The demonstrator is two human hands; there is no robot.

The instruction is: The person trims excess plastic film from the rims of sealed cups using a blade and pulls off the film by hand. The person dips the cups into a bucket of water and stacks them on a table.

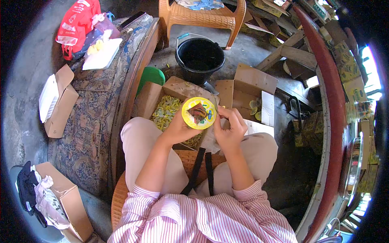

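Observation:
My left hand [177, 127] is wrapped round a round cup with a yellow printed lid [207, 118], holding it up in front of my knees. A brown, diamond-shaped patch shows in the middle of the lid; whether it is print or an opening I cannot tell. At the lid's right rim, my right hand [231, 128] has thumb and forefinger pinched together; what sits between them is too small to make out. Below the cup stands an open cardboard box [149, 97] filled with yellow strips and rings [167, 109].
Right of that box is another open carton [251, 83] with a few yellowish pieces inside. A black bucket [200, 60] stands beyond, near a wicker chair [202, 19]. To the left runs a patterned cushioned bench [89, 105]; to the right, a red-edged wooden frame [333, 117].

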